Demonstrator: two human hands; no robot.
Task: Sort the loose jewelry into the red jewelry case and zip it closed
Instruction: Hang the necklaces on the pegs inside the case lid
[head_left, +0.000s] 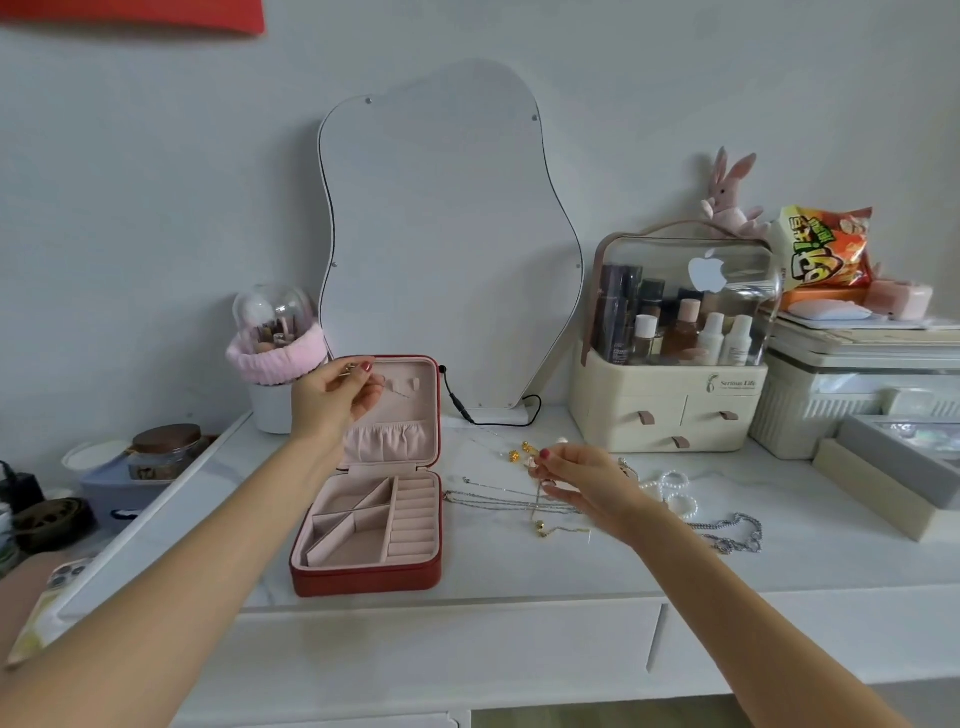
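The red jewelry case (363, 577) lies open on the white vanity, its pink lid (400, 400) upright and its divided pink tray bare. My left hand (332, 395) is raised in front of the lid, pinching one end of a thin chain. My right hand (582, 480) hovers over the loose jewelry, pinching a thin gold necklace (540, 525) whose beads hang down to the table. Silver chains (498, 501), small gold earrings (519, 452), a pearl bracelet (672, 491) and a chunky silver chain (737, 535) lie around it.
A wavy mirror (447, 249) leans on the wall behind the case, its cable (488, 418) on the table. A cosmetics organizer (670, 395) stands at right, grey and beige trays (883, 483) beyond it. A brush holder (272, 358) stands at left; a phone (62, 577) lies by the left edge.
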